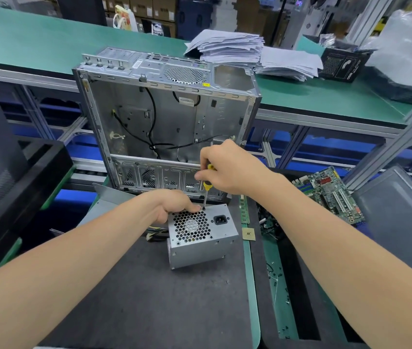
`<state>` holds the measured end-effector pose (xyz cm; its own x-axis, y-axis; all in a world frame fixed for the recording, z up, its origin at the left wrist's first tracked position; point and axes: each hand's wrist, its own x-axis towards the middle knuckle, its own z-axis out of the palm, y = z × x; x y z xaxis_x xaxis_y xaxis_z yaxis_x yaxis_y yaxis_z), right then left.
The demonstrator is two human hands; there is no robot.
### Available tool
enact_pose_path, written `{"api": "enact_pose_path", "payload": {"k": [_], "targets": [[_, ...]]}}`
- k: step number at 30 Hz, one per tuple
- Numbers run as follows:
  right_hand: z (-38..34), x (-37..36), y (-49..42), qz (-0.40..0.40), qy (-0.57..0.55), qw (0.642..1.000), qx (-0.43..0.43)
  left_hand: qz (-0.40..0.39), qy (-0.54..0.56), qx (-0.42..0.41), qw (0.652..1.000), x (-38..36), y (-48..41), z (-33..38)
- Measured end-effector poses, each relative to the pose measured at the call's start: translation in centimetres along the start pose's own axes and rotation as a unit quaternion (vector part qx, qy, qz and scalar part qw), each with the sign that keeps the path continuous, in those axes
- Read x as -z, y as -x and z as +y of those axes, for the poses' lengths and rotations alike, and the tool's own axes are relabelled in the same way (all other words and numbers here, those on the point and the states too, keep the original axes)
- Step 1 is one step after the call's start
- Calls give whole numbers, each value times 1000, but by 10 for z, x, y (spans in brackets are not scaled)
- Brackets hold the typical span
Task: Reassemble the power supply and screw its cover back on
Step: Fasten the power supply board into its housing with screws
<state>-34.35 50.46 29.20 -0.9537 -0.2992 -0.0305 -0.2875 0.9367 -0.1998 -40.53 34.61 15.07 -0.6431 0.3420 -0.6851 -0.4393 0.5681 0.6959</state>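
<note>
Broadly, the dark grey tabletop runs from the person to an open computer case, which stands upright at the far edge. A wide stretch of mat lies on the near side of the power supply. This silver box sits with its fan grille and socket facing up, just in front of the case and near the mat's right edge. Beyond that edge, a motherboard lies tilted, well apart. The left hand holds the box's far left corner, fingers curled over the edge. The right hand grips a yellow-and-black screwdriver held upright, its tip on the top face by the far edge. A small square chip lies just beside the box's right side.
</note>
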Motion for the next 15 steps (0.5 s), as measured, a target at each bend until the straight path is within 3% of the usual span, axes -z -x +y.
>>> {"api": "enact_pose_path", "payload": {"k": [7,15], "targets": [[3,-11,0,47,51,995,-65,4,8,4,1000,-1,5,2],[11,17,9,-83,26,990,115,-18,39,22,999,-1,6,2]]}}
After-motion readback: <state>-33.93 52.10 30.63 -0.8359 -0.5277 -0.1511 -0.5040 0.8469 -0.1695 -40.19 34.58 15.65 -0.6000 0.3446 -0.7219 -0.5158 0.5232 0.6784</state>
